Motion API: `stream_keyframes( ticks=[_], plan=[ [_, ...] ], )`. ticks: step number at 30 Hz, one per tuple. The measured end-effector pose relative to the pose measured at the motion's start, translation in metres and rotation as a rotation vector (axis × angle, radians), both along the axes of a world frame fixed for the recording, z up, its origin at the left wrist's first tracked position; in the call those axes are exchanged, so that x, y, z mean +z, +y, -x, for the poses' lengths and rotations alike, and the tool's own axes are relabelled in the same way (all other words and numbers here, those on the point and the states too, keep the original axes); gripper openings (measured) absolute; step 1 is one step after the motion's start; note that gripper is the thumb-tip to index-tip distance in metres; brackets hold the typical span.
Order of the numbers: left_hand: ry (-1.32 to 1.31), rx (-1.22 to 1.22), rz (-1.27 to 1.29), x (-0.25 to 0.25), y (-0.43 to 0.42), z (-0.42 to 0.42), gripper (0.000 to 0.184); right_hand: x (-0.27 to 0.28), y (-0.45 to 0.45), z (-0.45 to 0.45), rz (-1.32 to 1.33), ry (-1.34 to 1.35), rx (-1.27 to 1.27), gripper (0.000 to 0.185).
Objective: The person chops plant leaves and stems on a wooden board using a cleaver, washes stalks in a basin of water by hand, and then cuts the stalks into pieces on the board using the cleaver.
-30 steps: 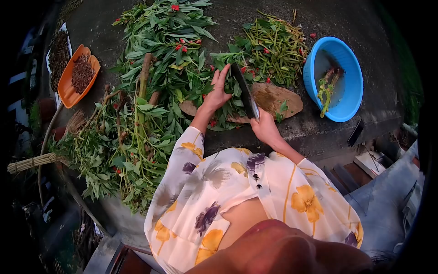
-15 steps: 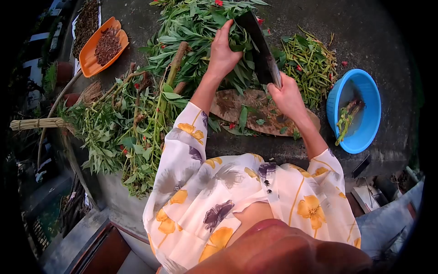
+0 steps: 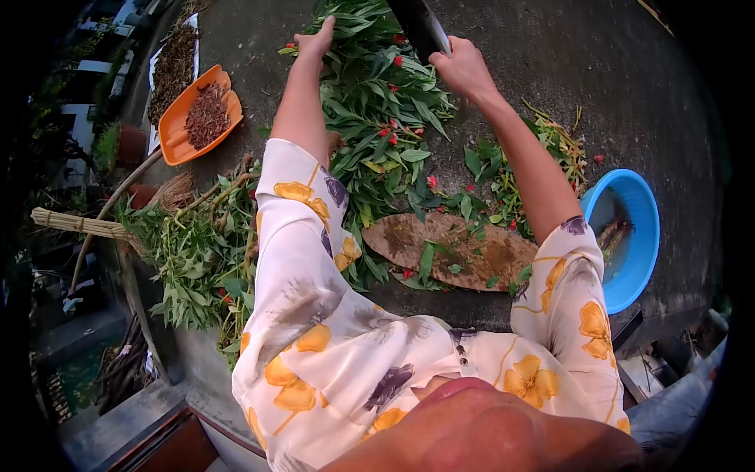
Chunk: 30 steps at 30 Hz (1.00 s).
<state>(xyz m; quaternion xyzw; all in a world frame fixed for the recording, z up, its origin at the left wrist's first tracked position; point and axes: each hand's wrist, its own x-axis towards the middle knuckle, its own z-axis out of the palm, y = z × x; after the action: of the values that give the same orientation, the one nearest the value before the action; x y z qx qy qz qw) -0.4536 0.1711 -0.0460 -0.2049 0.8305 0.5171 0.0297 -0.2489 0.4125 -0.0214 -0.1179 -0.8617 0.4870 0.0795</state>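
Observation:
My left hand [image 3: 316, 41] is at the upper left edge of the leafy green heap [image 3: 377, 118] with red flowers, its fingers apart against the leaves. My right hand [image 3: 464, 69] grips the handle of a large dark knife [image 3: 419, 25], whose blade points up and left beside the top of the heap. Nearer my body lies an oval wooden board [image 3: 472, 256] with scattered leaf bits on it. Cut green stems [image 3: 562, 153] lie right of the heap, partly hidden behind my right forearm.
A blue basin [image 3: 646, 236] with stalks in it stands at the right. On the left, an orange scoop [image 3: 174, 130] holds reddish-brown bits. Uprooted leafy plants [image 3: 193, 275] and a straw broom [image 3: 82, 223] lie below it.
Both hands have moved up and away from the wooden board, the left one out to the far left of the heap. The knife has risen with my right hand. The view has shifted.

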Motion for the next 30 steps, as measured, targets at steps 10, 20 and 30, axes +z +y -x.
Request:
stream_keyframes(
  ticks=[10,20,30],
  plan=[
    [0.572,-0.866,0.804,-0.068,-0.016,-0.068,0.020,-0.096,-0.019,-0.224,0.394,-0.307,-0.163,0.015],
    [0.201,-0.519,0.329,0.030,-0.089,-0.056,0.025,-0.072,-0.015,-0.302,0.643,-0.391,-0.307,0.010],
    [0.390,-0.366,0.167,0.075,-0.019,-0.163,0.043,-0.075,-0.029,-0.312,0.682,-0.467,-0.279,0.014]
  ],
)
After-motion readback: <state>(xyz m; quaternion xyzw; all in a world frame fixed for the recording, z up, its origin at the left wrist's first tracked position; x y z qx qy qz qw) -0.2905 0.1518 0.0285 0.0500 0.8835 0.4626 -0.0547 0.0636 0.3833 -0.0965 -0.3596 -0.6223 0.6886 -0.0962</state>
